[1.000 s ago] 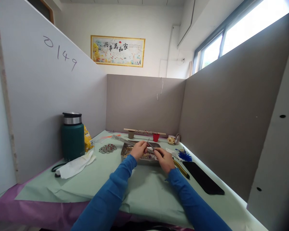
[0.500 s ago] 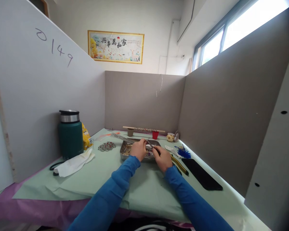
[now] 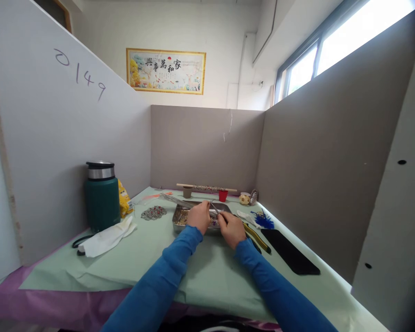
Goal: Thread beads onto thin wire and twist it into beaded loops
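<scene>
Above the near side of a metal tray (image 3: 177,226), my left hand (image 3: 198,216) is closed in a pinch. Whatever lies between its fingertips is too small to make out. My right hand (image 3: 232,229) is closed around a slim metal tool (image 3: 214,208), whose tip meets the left fingertips. The tool's exact kind is unclear. Small gold and coloured beads (image 3: 182,217) lie in the tray, partly hidden by my hands. Several thin metal wires (image 3: 173,198) rest across its back left edge. Pliers with yellow and black handles (image 3: 259,239) lie beside my right hand, their head hidden.
A beaded stick (image 3: 207,187) spans a brown cup (image 3: 187,192) and a red cup (image 3: 223,196). A bead chain pile (image 3: 154,212), green flask (image 3: 102,203) and white cloth (image 3: 107,240) are left. Blue tassels (image 3: 263,220) and a black phone-like slab (image 3: 290,251) are right, by the partition.
The camera view has tilted up slightly. My right hand and the slim tool have shifted a little; both hands keep their closed grip over the tray.
</scene>
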A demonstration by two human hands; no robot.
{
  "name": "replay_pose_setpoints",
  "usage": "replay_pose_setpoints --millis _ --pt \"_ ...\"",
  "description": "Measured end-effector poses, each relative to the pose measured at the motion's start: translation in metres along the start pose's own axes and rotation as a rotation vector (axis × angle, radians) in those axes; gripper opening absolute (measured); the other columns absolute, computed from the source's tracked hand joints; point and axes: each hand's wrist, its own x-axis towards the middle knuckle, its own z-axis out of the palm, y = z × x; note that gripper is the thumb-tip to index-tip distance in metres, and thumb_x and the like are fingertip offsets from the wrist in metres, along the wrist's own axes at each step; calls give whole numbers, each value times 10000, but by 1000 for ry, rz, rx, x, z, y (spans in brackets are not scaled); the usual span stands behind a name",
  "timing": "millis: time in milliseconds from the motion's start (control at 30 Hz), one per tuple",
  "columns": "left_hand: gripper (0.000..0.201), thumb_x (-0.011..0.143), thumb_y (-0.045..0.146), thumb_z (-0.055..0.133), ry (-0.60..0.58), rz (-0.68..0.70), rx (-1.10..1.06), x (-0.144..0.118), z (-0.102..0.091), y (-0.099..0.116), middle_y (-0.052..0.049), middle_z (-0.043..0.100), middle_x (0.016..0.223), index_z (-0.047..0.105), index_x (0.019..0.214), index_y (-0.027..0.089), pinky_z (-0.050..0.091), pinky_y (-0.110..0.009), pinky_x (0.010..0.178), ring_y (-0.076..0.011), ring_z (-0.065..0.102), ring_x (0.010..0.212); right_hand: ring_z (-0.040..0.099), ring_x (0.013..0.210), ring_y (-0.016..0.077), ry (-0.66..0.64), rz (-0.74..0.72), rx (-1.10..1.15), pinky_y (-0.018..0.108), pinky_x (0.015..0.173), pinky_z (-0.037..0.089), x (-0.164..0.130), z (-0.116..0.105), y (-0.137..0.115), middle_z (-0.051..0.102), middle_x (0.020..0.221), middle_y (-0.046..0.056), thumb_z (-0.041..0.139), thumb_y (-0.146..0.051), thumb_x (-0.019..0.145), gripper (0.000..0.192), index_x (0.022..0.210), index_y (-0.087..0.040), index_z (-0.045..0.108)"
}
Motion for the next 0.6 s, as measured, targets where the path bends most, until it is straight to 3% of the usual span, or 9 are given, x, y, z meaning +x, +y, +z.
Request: replay_pose_setpoints --millis 233,333,600 --pt "367 876 337 320 -120 -108 -624 7 -5 -5 -16 619 592 621 768 155 400 -228 601 -128 553 584 621 699 176 43 101 45 235 633 416 1 -6 8 696 774 55 401 -332 840 316 857 -186 681" --pt "393 857 380 340 -152 -181 -701 8 -6 -7 -21 612 573 628 745 137 385 -224 522 -119 519 504 616 679 173 49 127 54 234 630 411 1 -7 8 689 734 46 402 -341 841 316 832 -188 678" --pt "277 815 287 403 -213 -77 -734 6 -4 -4 12 551 492 624 872 129 374 -212 510 -101 477 465 619 761 187 65 99 18 250 687 419 1 -7 5 693 835 68 410 -322 831 300 870 -181 672"
